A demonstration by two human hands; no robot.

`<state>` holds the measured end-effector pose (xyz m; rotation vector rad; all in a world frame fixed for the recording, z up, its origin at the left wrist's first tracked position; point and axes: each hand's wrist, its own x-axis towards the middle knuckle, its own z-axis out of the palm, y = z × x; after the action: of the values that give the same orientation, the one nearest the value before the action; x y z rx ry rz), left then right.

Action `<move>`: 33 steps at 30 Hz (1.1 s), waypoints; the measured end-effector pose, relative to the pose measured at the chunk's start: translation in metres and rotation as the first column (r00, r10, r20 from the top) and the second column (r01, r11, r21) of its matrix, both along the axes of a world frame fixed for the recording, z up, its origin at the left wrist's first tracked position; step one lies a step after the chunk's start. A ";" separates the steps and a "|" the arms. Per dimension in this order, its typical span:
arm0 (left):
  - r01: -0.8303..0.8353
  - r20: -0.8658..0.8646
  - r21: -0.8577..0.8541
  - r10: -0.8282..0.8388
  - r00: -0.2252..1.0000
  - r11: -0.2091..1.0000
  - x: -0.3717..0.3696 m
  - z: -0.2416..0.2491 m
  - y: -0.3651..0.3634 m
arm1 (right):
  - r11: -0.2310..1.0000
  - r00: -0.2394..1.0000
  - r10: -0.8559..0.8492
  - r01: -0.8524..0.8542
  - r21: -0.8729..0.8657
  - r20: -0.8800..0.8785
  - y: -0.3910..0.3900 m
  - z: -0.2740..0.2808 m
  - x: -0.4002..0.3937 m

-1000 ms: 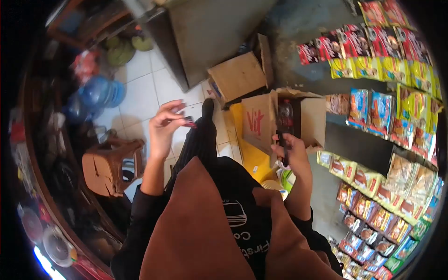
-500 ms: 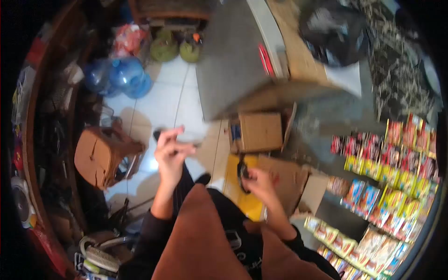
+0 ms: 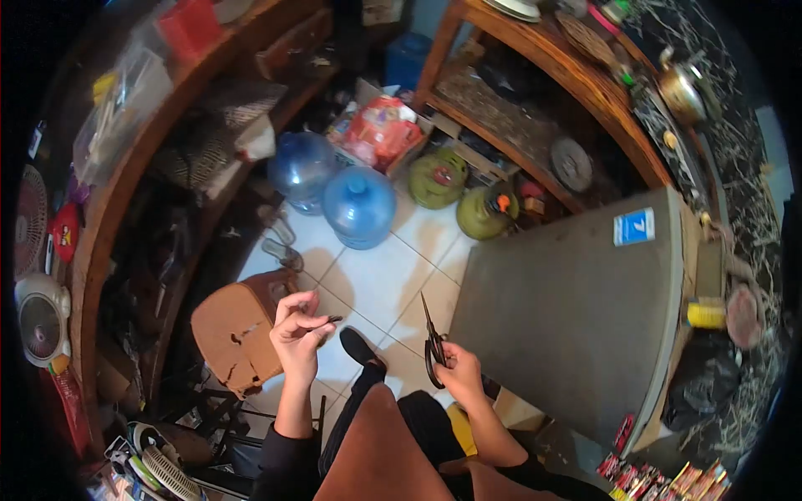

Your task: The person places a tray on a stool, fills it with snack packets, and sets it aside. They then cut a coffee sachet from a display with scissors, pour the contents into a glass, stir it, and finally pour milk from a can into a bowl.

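Black scissors (image 3: 433,344) are gripped by the handles in my right hand (image 3: 461,373), their blades pointing up and away from me over the tiled floor. My left hand (image 3: 298,336) is raised beside a brown stool (image 3: 236,334). Its thumb and index finger pinch a small dark piece (image 3: 335,319), too small to name. The two hands are apart, with pale floor tiles (image 3: 372,284) between and beyond them.
Blue water bottles (image 3: 359,207), green gas cylinders (image 3: 437,178) and a box of red packets (image 3: 383,131) stand ahead. A grey cabinet (image 3: 568,309) is at the right. Wooden shelves (image 3: 125,184) line the left, near a fan (image 3: 42,321).
The view has swung, bringing the water bottles, gas cylinders and back shelf nearer the middle. The open boxes and most hanging sachets have left view. The scissors now show clearly in my right hand.
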<state>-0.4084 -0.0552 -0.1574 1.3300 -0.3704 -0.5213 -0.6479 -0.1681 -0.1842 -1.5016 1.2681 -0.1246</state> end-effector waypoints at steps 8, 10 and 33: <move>-0.193 0.125 -0.074 0.201 0.972 0.978 0.093 0.019 -0.048 | 0.944 0.920 -0.322 0.294 0.149 0.224 -0.096 0.002 0.105; -0.284 0.089 -0.041 0.287 0.954 0.958 0.106 0.013 -0.056 | 0.963 0.937 -0.256 0.227 0.144 0.237 -0.128 0.006 0.131; -0.546 -0.031 -0.086 0.546 0.837 0.833 0.266 0.002 -0.166 | 0.901 0.833 0.417 -0.325 -0.289 0.363 -0.300 0.052 0.440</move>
<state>-0.1426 -0.2211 -0.1552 1.2720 0.0049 -0.0220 -0.2074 -0.4682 -0.1321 -1.7693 0.6143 -0.3172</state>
